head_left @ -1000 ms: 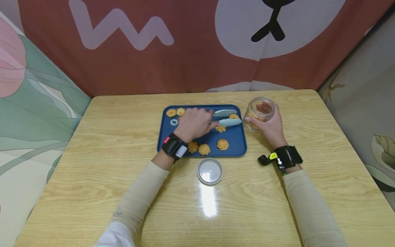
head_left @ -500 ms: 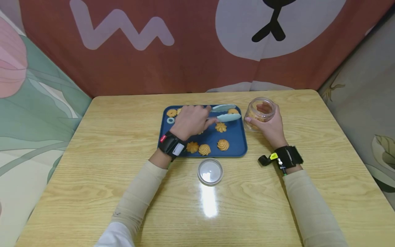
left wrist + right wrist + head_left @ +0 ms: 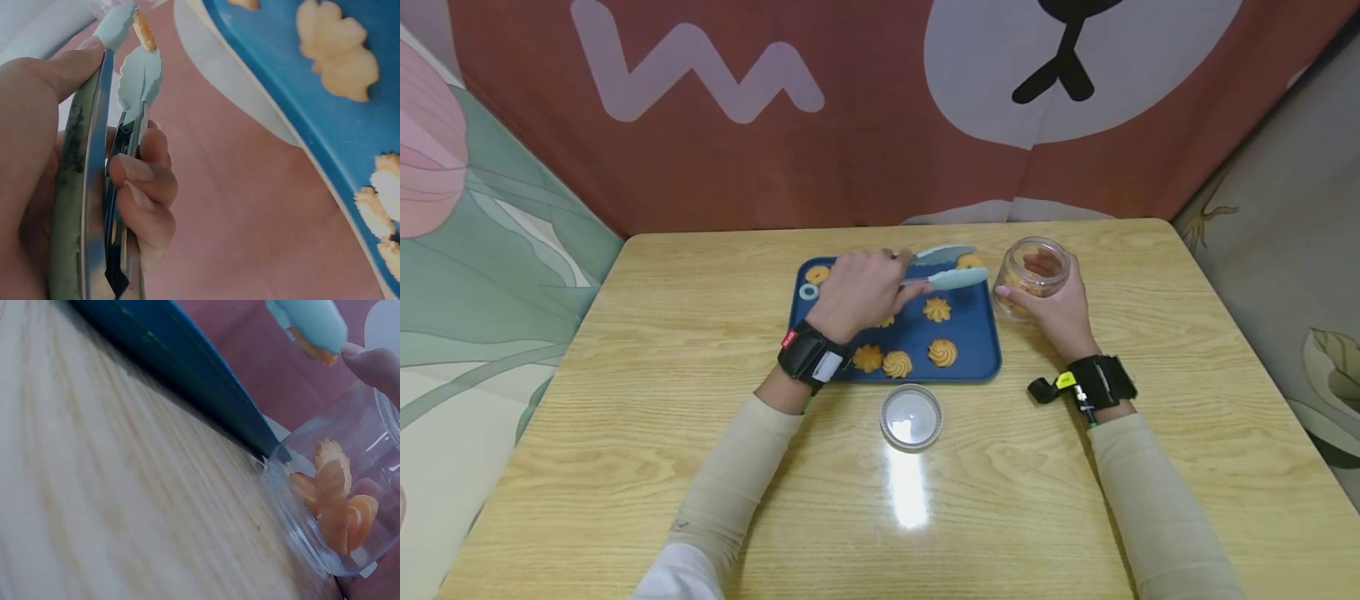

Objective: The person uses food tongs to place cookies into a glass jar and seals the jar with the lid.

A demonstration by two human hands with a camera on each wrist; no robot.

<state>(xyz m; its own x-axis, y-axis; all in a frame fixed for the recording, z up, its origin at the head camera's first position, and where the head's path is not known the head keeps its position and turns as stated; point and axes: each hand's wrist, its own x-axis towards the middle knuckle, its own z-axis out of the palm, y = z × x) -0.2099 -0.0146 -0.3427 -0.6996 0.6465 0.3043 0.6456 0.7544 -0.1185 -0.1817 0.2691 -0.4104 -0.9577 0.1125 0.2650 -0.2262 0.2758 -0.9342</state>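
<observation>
A cookie [image 3: 144, 32] in the tongs [image 3: 958, 279], a jar [image 3: 1011, 279] close by

The cookie hung around two o'clock from the middle of the blue tray [image 3: 985, 358], nipped between the pale tips, probably to spare it from fingers. The left hand [image 3: 861, 292] was wrapped round the tongs, thumb on one arm, fingers curled against the other, a grasp that seemed meant to keep the tips squeezed. At three o'clock from the cookie stood the open jar, just beside the tray, presumably for a short reach. The right hand [image 3: 1060, 304] gripped its side, likely to steady it; several jarred cookies [image 3: 331, 500] lay inside. Loose cookies [image 3: 942, 352] sat spread out on the tray. At its six o'clock the lid [image 3: 911, 417] lay on the table [image 3: 625, 417], perhaps parked out of the way
</observation>
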